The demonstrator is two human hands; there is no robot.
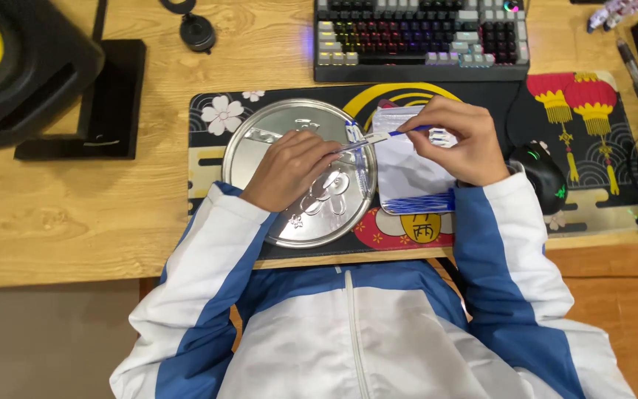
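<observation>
My left hand [289, 168] rests over a round silver metal tray [260, 140] and pinches one end of a thin blue-and-white stick-like item [367, 139]. My right hand [455, 137] grips the other, blue end of that item, just right of the tray. Under my right hand lies a white packet with a blue striped edge [411, 185] on the dark patterned desk mat [481, 89]. Small clear pieces lie in the tray near its upper left. Both sleeves are white and blue.
A backlit keyboard [421, 37] stands behind the mat. A black mouse [544, 176] sits right of my right hand. A black speaker on a stand [31, 66] fills the far left. Pens [633, 70] lie at the far right, on the wooden desk [75, 214].
</observation>
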